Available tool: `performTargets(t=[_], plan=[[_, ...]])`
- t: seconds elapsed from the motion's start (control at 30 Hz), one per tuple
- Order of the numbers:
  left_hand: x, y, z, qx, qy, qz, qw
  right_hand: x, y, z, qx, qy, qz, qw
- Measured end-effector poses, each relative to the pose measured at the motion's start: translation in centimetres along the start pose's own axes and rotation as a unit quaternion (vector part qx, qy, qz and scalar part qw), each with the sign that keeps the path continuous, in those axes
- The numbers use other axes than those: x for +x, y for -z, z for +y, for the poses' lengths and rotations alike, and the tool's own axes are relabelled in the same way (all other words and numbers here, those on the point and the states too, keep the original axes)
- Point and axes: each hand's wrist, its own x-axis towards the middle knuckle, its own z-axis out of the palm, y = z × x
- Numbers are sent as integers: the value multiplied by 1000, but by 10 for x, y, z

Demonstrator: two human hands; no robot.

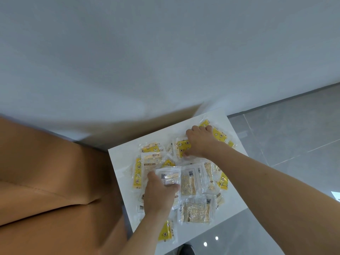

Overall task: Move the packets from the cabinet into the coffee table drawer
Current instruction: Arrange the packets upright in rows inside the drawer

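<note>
Looks like early days: the packets (185, 183) are all piled on the white bench (117, 155), one gripped by the left hand (159, 194), another grasped by the right hand (199, 141), no drawer seen.

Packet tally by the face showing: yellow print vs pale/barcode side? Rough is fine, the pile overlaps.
Yellow-print packets: at least 7
Pale or barcode-side packets: at least 6
Total: at least 13; overlaps and the hands hide some, so an exact count cannot be told.
</note>
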Motion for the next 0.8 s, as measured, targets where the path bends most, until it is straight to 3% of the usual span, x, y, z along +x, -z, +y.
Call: performTargets(t=[0.2,0.4,0.5,0.6,0.8], plan=[[5,2,-3,-59,23,-45,997,-12,10,11,23,10,27,999],[-10,25,32,-133,32,-5,991,-61,57,33,164,-23,92,982],[-48,52,77,-188,11,0,982,-111,108,50,263,-97,127,951],[-112,88,133,-215,-65,-5,974,-190,157,61,446,-171,178,860],[-273,141,191,-275,-131,-42,952,-377,212,58,747,-242,234,573]])
